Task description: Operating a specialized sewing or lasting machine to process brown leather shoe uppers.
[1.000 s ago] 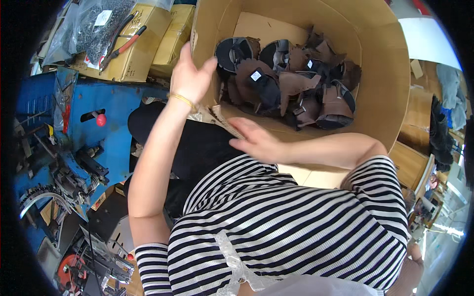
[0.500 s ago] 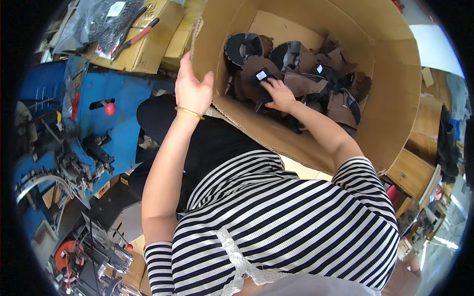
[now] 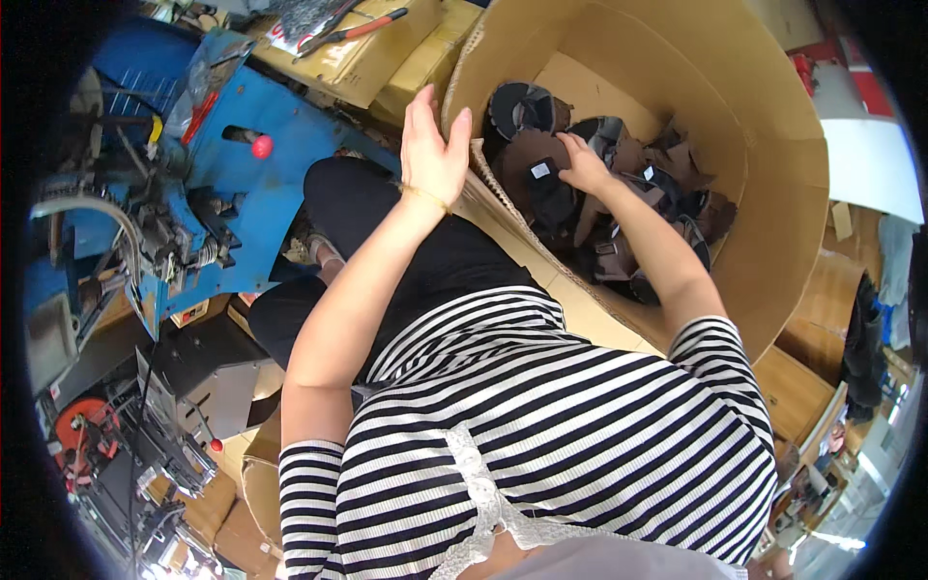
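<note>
Inside the deep cardboard box lies a heap of brown and black shoe uppers, some with small white labels. My right hand reaches in and grips the edge of a brown shoe upper with a black lining and a white label. Its fingertips are partly hidden behind the piece. At the box's left edge, my left hand rests with fingers stretched up and the thumb apart, against the cardboard and not closed round it.
A blue machine with a red knob stands to the left. Red-handled pliers lie on a yellowish carton at the upper left. More machinery is at the lower left, and a wooden cabinet stands right of the box.
The view has shifted, so the surroundings sit lower and further right. My right hand has moved to the labelled upper's right edge, and that upper looks more raised. My left hand's fingers have straightened beside the box edge.
</note>
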The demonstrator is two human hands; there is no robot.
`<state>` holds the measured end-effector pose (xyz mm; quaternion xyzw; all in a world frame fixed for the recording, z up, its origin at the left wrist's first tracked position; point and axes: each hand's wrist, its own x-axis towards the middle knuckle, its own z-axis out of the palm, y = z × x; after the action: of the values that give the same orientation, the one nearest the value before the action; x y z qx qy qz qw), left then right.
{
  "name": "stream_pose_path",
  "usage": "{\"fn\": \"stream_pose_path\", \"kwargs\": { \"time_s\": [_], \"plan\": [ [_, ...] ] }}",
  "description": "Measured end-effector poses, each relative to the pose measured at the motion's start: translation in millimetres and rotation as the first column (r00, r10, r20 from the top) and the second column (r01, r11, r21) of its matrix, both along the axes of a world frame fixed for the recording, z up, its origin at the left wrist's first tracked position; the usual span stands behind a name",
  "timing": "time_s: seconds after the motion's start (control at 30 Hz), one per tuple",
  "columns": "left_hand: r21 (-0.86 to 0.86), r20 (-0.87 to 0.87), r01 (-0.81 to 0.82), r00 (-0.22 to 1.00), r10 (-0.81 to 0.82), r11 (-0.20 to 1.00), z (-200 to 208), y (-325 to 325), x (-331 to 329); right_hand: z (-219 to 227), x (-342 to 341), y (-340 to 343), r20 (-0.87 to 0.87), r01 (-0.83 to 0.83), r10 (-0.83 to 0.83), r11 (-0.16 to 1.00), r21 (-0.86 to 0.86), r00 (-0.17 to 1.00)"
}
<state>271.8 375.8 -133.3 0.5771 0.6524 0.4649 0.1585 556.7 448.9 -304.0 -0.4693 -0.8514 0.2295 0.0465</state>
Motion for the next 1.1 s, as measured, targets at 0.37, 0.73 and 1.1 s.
{"fn": "stream_pose_path", "kwargs": {
  "time_s": [0.37, 0.73, 1.1],
  "plan": [
    [-0.235, 0.043, -0.068, 0.996, 0.080, 0.970, -12.4, -164.3, -117.6, -47.3, -8.2, -39.9, 0.251, 0.079, -0.076, 0.997, 0.001, 0.965],
    [-0.133, 0.397, 0.232, 0.904, -0.163, 0.964, 60.6, -148.5, -112.2, 377.4, -30.8, 3.8, -0.464, -0.308, 0.262, 0.951, -0.025, 0.846],
    [-0.026, 0.968, -0.039, 0.248, 0.034, 0.999, 95.0, -297.6, -137.7, 333.1, -317.1, -95.9, -0.766, -0.907, 0.530, 0.387, -0.164, 0.365]
  ]
}}
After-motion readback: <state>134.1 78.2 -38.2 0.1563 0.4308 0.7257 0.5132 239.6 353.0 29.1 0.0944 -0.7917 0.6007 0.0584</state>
